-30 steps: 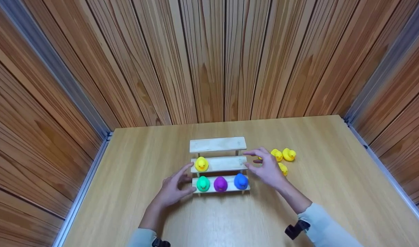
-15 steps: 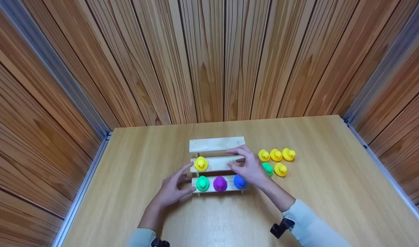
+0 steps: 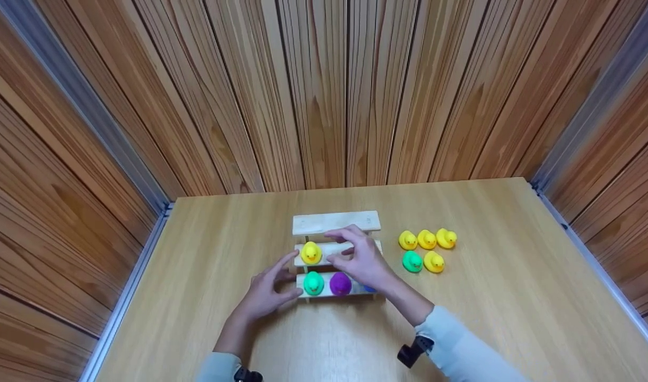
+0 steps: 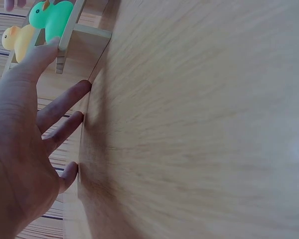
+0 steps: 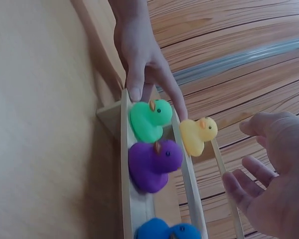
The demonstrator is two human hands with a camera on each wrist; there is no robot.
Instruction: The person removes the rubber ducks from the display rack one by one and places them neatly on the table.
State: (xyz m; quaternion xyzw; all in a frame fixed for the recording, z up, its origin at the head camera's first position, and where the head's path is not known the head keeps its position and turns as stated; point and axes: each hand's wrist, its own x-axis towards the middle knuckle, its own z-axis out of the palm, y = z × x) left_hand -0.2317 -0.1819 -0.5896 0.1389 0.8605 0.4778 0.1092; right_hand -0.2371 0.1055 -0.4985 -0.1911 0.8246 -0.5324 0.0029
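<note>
A three-tier wooden rack [image 3: 336, 223] stands mid-table. Its bottom shelf carries a green rubber duck [image 3: 314, 284], a purple rubber duck [image 3: 340, 284] and a blue rubber duck [image 5: 164, 229], the blue one mostly covered by the right arm in the head view. On the middle shelf's left end sits a yellow rubber duck [image 3: 311, 253]. My left hand [image 3: 271, 291] rests at the rack's left end, thumb against the bottom shelf and index finger at the middle one. Holding nothing, my right hand [image 3: 360, 258] hovers over the middle shelf, fingers spread, just right of the yellow duck.
Several more rubber ducks lie on the table right of the rack: yellow ones [image 3: 427, 239] and a green one [image 3: 412, 261]. Wood-panelled walls [image 3: 324, 95] enclose the table [image 3: 223, 228] at the back and sides.
My right hand has moved left along the middle shelf, from the rack's right end towards the yellow duck, uncovering the ducks at right. My left hand has stayed in place.
</note>
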